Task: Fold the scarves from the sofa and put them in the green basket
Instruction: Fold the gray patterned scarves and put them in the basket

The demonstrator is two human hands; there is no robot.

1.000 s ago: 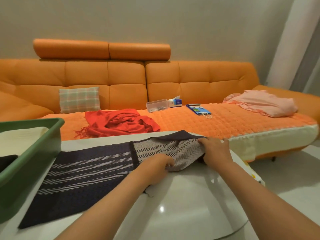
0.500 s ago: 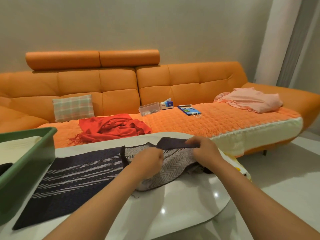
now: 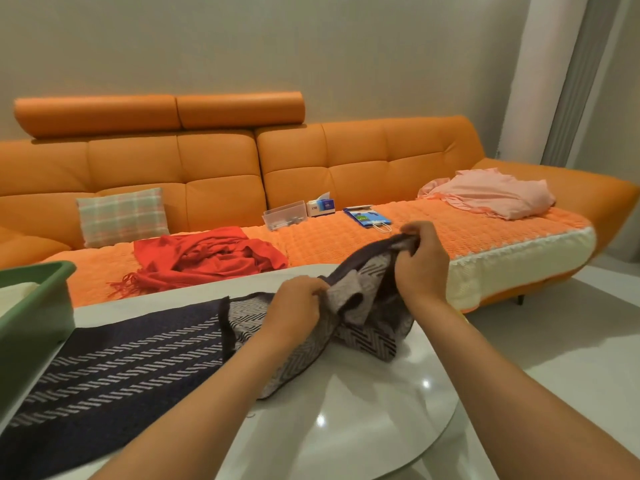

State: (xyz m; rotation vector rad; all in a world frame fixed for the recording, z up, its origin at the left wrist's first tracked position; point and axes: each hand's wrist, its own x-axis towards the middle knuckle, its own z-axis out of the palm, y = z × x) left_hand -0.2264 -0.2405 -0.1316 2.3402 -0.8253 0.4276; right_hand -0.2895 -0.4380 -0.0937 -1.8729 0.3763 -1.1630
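While pinching raised end of navy-and-grey woven scarf [image 3: 121,358] in left hand [image 3: 298,306] and right hand [image 3: 420,268]: lengthwise toward lower left, green plastic basket [image 3: 38,306] there, nearer left hand.

Tally by kind, as the things lay.
There were three cloths: one dark patterned scarf [image 3: 121,368], one red scarf [image 3: 207,258] and one pink cloth [image 3: 491,195]. There were two hands, a left hand [image 3: 298,306] and a right hand [image 3: 420,268]. There was one each of green basket [image 3: 31,327], plaid cushion [image 3: 123,216], clear box [image 3: 285,214], tissue box [image 3: 321,206], blue packet [image 3: 367,218], sofa [image 3: 221,161] and table [image 3: 346,410].
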